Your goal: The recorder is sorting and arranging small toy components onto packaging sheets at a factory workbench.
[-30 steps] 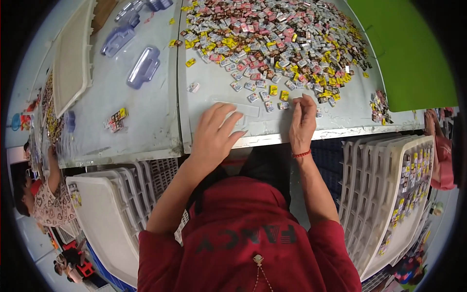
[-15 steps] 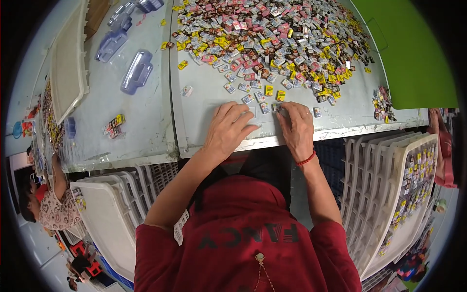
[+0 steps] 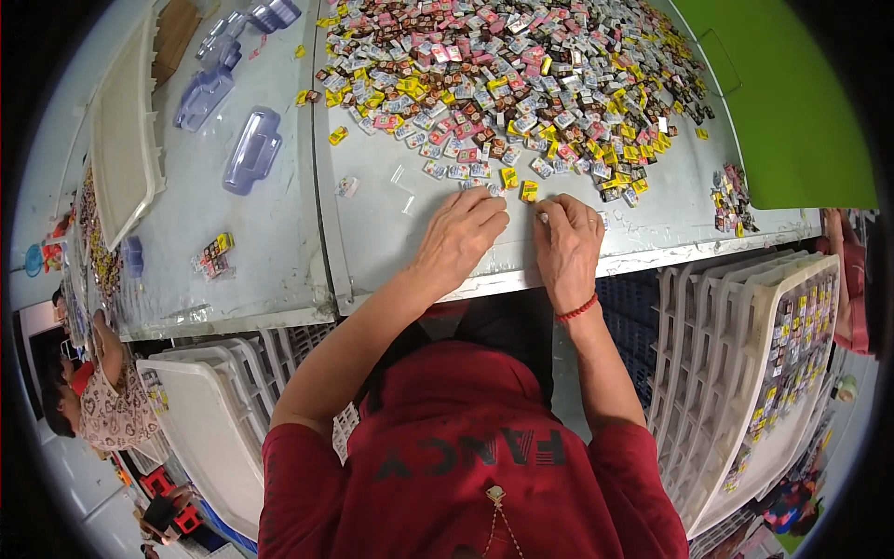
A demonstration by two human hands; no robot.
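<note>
Over the near edge of the pale metal table (image 3: 372, 242), my left hand (image 3: 461, 240) has its fingers curled and drawn together. Whatever is under its fingertips is hidden. My right hand (image 3: 570, 244), with a red bracelet at the wrist, pinches a small whitish box (image 3: 544, 217) between thumb and fingers. Two small yellow boxes (image 3: 529, 191) lie just beyond the gap between my hands. Whitish-blue boxes (image 3: 457, 171) lie past my left fingertips. Farther back spreads a large heap of small printed boxes (image 3: 503, 74) in pink, white, brown and yellow.
Clear bluish plastic trays (image 3: 252, 151) and a small bundle of boxes (image 3: 216, 253) lie on the left table. Another small pile (image 3: 733, 200) sits at the right. White crates (image 3: 200, 410) stand at both sides below the table. Another person (image 3: 116, 396) works at far left.
My left hand has moved slightly right and closed its fingers. My right fingers have lifted a small box. Faint clear plastic outlines now show left of my left hand.
</note>
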